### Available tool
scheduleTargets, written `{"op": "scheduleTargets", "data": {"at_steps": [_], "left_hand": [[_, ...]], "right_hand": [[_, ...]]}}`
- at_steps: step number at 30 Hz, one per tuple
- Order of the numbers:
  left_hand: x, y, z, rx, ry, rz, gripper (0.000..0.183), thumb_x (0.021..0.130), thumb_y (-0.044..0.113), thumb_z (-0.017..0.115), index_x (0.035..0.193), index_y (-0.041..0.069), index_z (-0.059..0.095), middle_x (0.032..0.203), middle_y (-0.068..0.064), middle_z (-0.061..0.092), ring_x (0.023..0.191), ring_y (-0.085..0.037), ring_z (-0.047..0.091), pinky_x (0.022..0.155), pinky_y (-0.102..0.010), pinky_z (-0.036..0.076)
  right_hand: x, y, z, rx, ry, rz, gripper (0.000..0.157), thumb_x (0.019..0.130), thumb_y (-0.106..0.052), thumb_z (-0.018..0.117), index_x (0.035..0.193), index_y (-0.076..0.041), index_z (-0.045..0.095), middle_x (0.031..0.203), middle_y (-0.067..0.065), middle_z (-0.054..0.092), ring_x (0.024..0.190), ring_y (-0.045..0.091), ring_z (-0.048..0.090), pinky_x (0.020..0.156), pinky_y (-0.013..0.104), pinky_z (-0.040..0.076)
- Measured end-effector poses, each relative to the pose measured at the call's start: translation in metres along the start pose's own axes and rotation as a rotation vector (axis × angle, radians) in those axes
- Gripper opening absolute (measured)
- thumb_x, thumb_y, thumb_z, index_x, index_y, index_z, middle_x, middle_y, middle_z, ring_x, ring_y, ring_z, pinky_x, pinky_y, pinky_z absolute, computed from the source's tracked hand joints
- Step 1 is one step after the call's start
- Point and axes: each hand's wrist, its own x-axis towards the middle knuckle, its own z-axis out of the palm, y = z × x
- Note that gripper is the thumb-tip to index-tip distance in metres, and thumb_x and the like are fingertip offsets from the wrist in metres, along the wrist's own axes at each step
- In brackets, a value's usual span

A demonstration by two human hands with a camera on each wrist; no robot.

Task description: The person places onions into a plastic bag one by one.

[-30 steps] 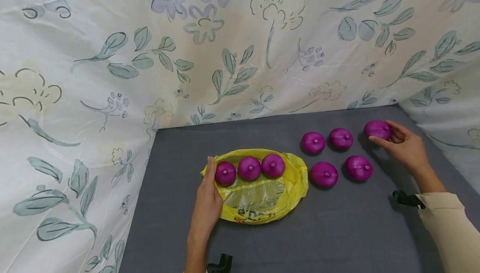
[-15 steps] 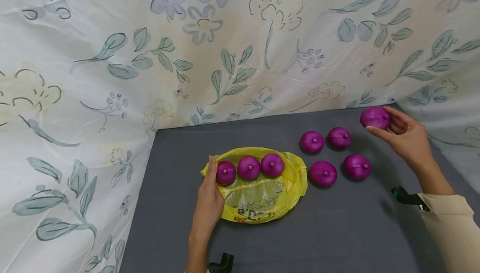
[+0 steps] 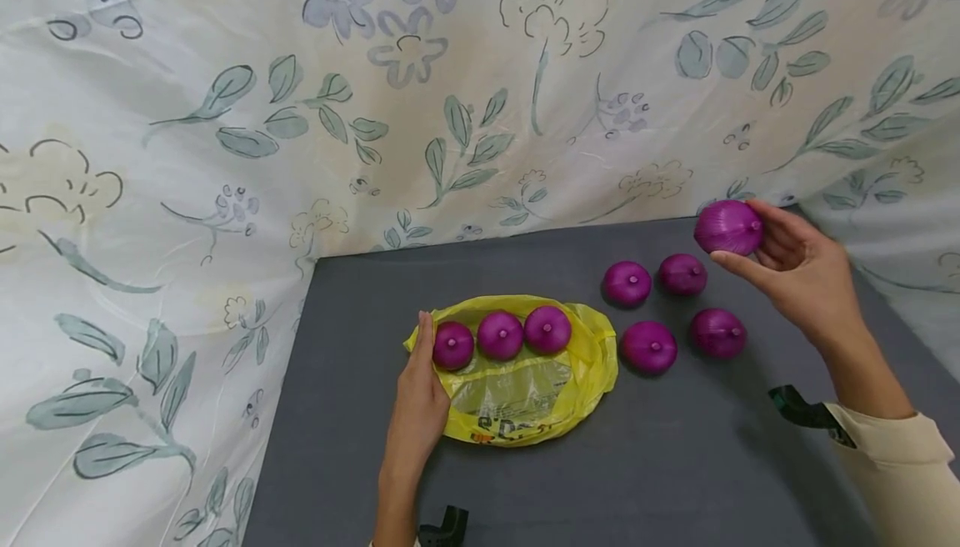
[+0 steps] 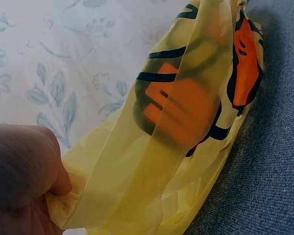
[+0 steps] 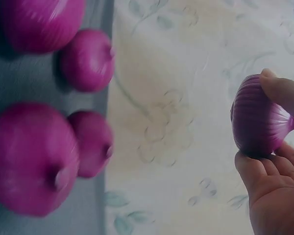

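A purple onion [image 3: 727, 228] is held between the thumb and fingers of my right hand [image 3: 813, 284], raised above the far right of the table. The right wrist view shows this onion [image 5: 255, 117] with its stem end toward the palm. My left hand [image 3: 416, 405] grips the left rim of a yellow plastic bag [image 3: 596, 355]; in the left wrist view the thumb and fingers pinch the bag's edge [image 4: 66, 203]. Three onions [image 3: 500, 336] lie in a row along the far side inside the open bag. Black and orange print marks the bag's outside.
Several more onions [image 3: 648, 348] stand on the dark grey cloth-covered table [image 3: 352, 322], right of the bag and below my raised right hand. A white floral sheet [image 3: 465, 72] hangs behind the table and along its left and right sides.
My right hand has lifted the onion from near the table at the far right and carried it up and left, turning it slightly. The left hand and bag have stayed nearly still.
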Motion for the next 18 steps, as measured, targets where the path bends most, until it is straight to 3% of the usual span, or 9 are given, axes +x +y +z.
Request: {"op": "scheduleTargets", "data": {"at_steps": [3, 8, 9, 12, 13, 15, 18], "left_hand": [[0.000, 0.000, 0.000, 0.000, 0.003, 0.010, 0.083, 0.106, -0.012, 0.043, 0.171, 0.028, 0.011, 0.177, 0.004, 0.013, 0.085, -0.028, 0.055, 0.060, -0.030, 0.036], [0.000, 0.000, 0.000, 0.000, 0.004, 0.017, 0.083, 0.106, -0.013, 0.042, 0.171, 0.027, 0.011, 0.177, 0.004, 0.014, 0.073, -0.023, 0.046, 0.058, -0.029, 0.034], [0.000, 0.000, 0.001, 0.001, 0.003, 0.018, 0.083, 0.106, -0.013, 0.042, 0.171, 0.027, 0.011, 0.177, 0.004, 0.014, 0.075, -0.024, 0.049, 0.058, -0.029, 0.034], [-0.001, 0.000, 0.001, 0.002, -0.001, 0.021, 0.082, 0.106, -0.013, 0.042, 0.172, 0.024, 0.012, 0.177, 0.001, 0.015, 0.104, -0.032, 0.062, 0.063, -0.029, 0.038], [-0.001, 0.000, 0.001, 0.001, -0.001, 0.022, 0.081, 0.106, -0.013, 0.042, 0.172, 0.024, 0.012, 0.177, 0.001, 0.015, 0.118, -0.034, 0.061, 0.065, -0.030, 0.039], [-0.001, 0.000, 0.001, 0.001, 0.004, 0.025, 0.081, 0.106, -0.013, 0.042, 0.172, 0.024, 0.012, 0.177, 0.001, 0.015, 0.129, -0.034, 0.056, 0.067, -0.030, 0.039], [0.000, 0.001, 0.000, -0.003, 0.006, 0.020, 0.082, 0.106, -0.013, 0.042, 0.171, 0.026, 0.011, 0.177, 0.004, 0.013, 0.111, -0.033, 0.061, 0.064, -0.030, 0.038]], "right_hand": [[-0.007, -0.014, 0.007, 0.005, -0.005, -0.036, 0.082, 0.087, -0.005, 0.087, 0.159, -0.024, 0.052, 0.161, 0.001, 0.052, 0.134, 0.007, 0.060, 0.089, 0.007, 0.048], [-0.020, -0.024, 0.023, 0.017, -0.025, -0.099, 0.084, 0.085, -0.002, 0.088, 0.159, -0.022, 0.052, 0.159, 0.003, 0.053, 0.132, 0.006, 0.061, 0.092, 0.010, 0.048], [-0.023, -0.025, 0.026, 0.016, -0.029, -0.103, 0.085, 0.085, -0.002, 0.088, 0.159, -0.023, 0.052, 0.159, 0.003, 0.054, 0.132, 0.005, 0.061, 0.092, 0.010, 0.048], [-0.032, -0.027, 0.035, 0.031, -0.045, -0.107, 0.086, 0.084, -0.001, 0.089, 0.159, -0.022, 0.052, 0.158, 0.004, 0.055, 0.130, 0.003, 0.062, 0.093, 0.011, 0.049], [-0.035, -0.028, 0.038, 0.041, -0.053, -0.111, 0.086, 0.084, 0.000, 0.089, 0.159, -0.021, 0.052, 0.158, 0.004, 0.055, 0.130, 0.003, 0.062, 0.094, 0.012, 0.049], [-0.040, -0.030, 0.043, 0.058, -0.067, -0.121, 0.087, 0.083, 0.002, 0.089, 0.159, -0.021, 0.052, 0.158, 0.005, 0.055, 0.130, 0.003, 0.062, 0.094, 0.012, 0.049], [-0.046, -0.032, 0.052, 0.087, -0.091, -0.145, 0.088, 0.083, 0.004, 0.088, 0.159, -0.020, 0.051, 0.158, 0.006, 0.055, 0.131, 0.003, 0.062, 0.095, 0.013, 0.049]]}}
